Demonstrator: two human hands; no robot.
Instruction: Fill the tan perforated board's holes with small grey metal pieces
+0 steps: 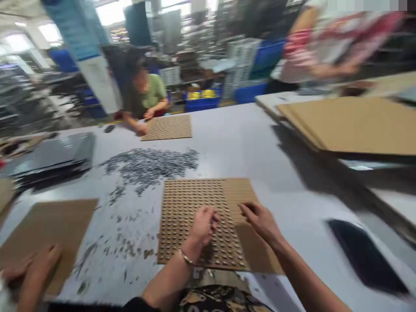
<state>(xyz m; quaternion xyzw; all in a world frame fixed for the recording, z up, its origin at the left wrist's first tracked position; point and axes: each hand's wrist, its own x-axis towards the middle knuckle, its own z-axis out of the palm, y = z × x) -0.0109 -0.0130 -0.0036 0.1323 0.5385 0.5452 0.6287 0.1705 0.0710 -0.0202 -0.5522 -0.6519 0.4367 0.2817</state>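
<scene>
A square cardboard sheet point(238, 195) lies on the white table in front of me. Rows of small shiny metal pieces point(191, 203) cover its left and middle part, while the strip along its right side is bare, ribbed cardboard. Over the rows hovers my left hand point(204, 225), its fingers curled closed; whatever is inside is hidden. My right hand point(260, 220) is above the bare strip with thumb and forefinger pinched together, and anything between the tips is too small to name. Beyond the sheet, a loose heap of small dark pieces point(149, 167) is spread out.
At lower left, another person's hand point(40, 264) rests on a plain cardboard sheet point(65, 225). Across the table, a person in green point(152, 93) works at a ribbed sheet point(169, 127). Stacked cardboard point(357, 123) stands right, above a dark phone-like slab point(365, 255). Grey sheets point(61, 154) lie left.
</scene>
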